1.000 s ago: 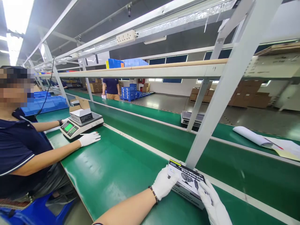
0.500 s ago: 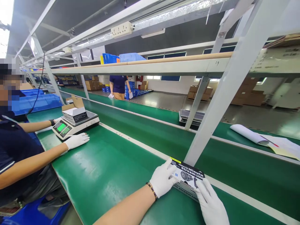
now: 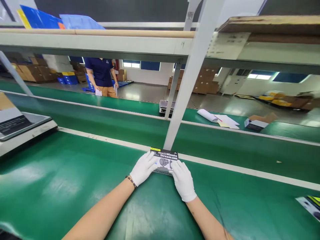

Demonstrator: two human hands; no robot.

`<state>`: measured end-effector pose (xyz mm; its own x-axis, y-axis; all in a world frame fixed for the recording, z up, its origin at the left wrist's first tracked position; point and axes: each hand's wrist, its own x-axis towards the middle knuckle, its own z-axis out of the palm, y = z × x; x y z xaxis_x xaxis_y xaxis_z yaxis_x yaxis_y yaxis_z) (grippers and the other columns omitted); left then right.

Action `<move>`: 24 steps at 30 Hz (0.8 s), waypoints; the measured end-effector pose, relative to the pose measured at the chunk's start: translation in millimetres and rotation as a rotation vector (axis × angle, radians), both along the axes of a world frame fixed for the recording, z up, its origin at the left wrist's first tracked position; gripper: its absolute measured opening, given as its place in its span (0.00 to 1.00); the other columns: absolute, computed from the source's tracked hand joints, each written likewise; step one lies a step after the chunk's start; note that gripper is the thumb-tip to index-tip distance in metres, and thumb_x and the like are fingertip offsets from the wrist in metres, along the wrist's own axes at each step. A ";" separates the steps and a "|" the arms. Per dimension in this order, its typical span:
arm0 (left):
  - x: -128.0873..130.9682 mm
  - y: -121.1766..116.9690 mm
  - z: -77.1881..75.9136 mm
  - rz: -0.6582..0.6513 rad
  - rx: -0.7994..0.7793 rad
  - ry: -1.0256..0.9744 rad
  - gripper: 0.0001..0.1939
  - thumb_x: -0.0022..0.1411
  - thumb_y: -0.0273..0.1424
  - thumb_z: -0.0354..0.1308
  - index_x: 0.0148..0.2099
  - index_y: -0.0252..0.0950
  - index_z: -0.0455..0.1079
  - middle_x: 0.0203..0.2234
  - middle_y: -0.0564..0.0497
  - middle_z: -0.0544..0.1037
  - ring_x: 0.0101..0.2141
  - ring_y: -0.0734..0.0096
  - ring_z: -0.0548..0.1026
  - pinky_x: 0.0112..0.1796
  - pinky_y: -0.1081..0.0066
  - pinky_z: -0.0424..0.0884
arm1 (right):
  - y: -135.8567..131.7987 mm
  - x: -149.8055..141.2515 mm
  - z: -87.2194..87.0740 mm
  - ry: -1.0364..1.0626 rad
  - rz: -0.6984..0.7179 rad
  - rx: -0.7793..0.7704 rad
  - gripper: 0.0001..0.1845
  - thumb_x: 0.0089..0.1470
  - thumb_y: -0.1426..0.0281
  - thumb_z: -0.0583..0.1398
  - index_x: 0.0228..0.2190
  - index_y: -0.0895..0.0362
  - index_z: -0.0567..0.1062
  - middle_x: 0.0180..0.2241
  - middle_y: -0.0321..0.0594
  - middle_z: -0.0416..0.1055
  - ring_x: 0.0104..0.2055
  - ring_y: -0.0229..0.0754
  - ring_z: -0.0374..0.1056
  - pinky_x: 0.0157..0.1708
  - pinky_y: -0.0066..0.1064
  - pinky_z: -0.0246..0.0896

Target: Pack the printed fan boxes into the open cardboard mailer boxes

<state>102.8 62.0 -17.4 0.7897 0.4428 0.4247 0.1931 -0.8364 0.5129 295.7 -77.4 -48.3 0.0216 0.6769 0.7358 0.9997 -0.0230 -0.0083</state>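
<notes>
A small printed product box (image 3: 165, 157) lies flat on the green bench (image 3: 75, 186), against the foot of a white slanted frame post (image 3: 185, 90). My left hand (image 3: 143, 168), in a white glove with a bead bracelet at the wrist, rests with its fingers on the box's left end. My right hand (image 3: 183, 180), also gloved, lies over the box's right end with its fingers curved onto it. Both hands press on the box from above.
A weighing scale (image 3: 23, 128) with a box on it stands at the left edge. Beyond the white strip runs a green conveyor belt (image 3: 225, 146). Papers (image 3: 217, 119) and a small box (image 3: 255, 124) lie on the far bench. A person in a dark shirt (image 3: 101, 76) stands behind. Another printed box (image 3: 310, 205) peeks in at right.
The view has swung right and down, so the seated co-worker has left the frame and the scale sits at the left edge. My hands stay on the box, now lying flatter against the post.
</notes>
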 end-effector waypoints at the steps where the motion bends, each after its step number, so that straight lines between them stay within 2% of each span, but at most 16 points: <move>1: 3.4 -1.6 -4.7 0.028 -0.133 -0.042 0.20 0.71 0.39 0.46 0.57 0.37 0.69 0.63 0.44 0.62 0.62 0.55 0.60 0.64 0.53 0.52 | -0.5 0.0 -2.2 -0.051 -0.009 0.034 0.16 0.64 0.69 0.51 0.45 0.59 0.76 0.46 0.49 0.77 0.52 0.51 0.70 0.53 0.50 0.65; 4: 15.3 -7.8 -17.8 0.165 -0.532 -0.185 0.22 0.68 0.40 0.48 0.58 0.35 0.68 0.68 0.44 0.51 0.63 0.55 0.59 0.65 0.58 0.53 | -1.2 -5.6 -5.2 -0.101 0.012 0.080 0.16 0.63 0.73 0.51 0.48 0.59 0.74 0.48 0.51 0.75 0.54 0.50 0.68 0.53 0.48 0.64; 6: 21.3 -10.1 -23.8 0.206 -0.711 -0.300 0.27 0.65 0.41 0.53 0.62 0.35 0.64 0.68 0.43 0.51 0.64 0.54 0.57 0.65 0.58 0.51 | 0.9 -14.6 -4.3 -0.080 0.096 0.077 0.18 0.62 0.76 0.51 0.50 0.58 0.73 0.47 0.48 0.75 0.52 0.46 0.69 0.52 0.43 0.65; 8: 24.1 -9.9 -26.6 0.145 -0.841 -0.409 0.36 0.62 0.42 0.57 0.68 0.36 0.54 0.66 0.42 0.56 0.64 0.53 0.58 0.65 0.56 0.52 | 5.9 -25.9 -1.8 -0.070 0.149 0.076 0.20 0.61 0.78 0.51 0.52 0.57 0.71 0.45 0.46 0.76 0.49 0.44 0.69 0.49 0.39 0.67; 10: 24.2 -8.1 -26.7 0.047 -0.934 -0.467 0.43 0.60 0.43 0.59 0.70 0.36 0.46 0.64 0.40 0.62 0.62 0.53 0.63 0.63 0.54 0.55 | 12.7 -36.0 1.8 -0.076 0.123 0.114 0.19 0.60 0.79 0.52 0.51 0.57 0.71 0.44 0.46 0.76 0.47 0.45 0.70 0.47 0.38 0.68; 13: 22.5 -5.5 -23.7 0.002 -0.970 -0.471 0.44 0.59 0.44 0.60 0.70 0.35 0.46 0.62 0.39 0.64 0.59 0.53 0.67 0.62 0.51 0.57 | 20.7 -44.2 8.7 -0.038 0.079 0.168 0.14 0.59 0.78 0.53 0.44 0.58 0.74 0.40 0.45 0.75 0.44 0.44 0.70 0.43 0.37 0.68; 17: 20.7 -5.5 -19.1 -0.012 -0.934 -0.451 0.41 0.59 0.44 0.60 0.69 0.36 0.49 0.61 0.39 0.66 0.58 0.53 0.68 0.60 0.51 0.60 | 21.8 -44.0 15.8 0.100 0.156 0.121 0.10 0.59 0.79 0.54 0.33 0.57 0.74 0.33 0.40 0.74 0.37 0.40 0.69 0.38 0.33 0.66; 24: 20.9 -6.8 -19.1 -0.003 -0.889 -0.451 0.40 0.60 0.44 0.58 0.69 0.37 0.49 0.61 0.41 0.66 0.58 0.54 0.68 0.60 0.53 0.61 | 19.0 -42.3 17.8 0.106 0.227 0.143 0.11 0.57 0.80 0.55 0.30 0.55 0.74 0.32 0.37 0.74 0.36 0.39 0.70 0.40 0.36 0.67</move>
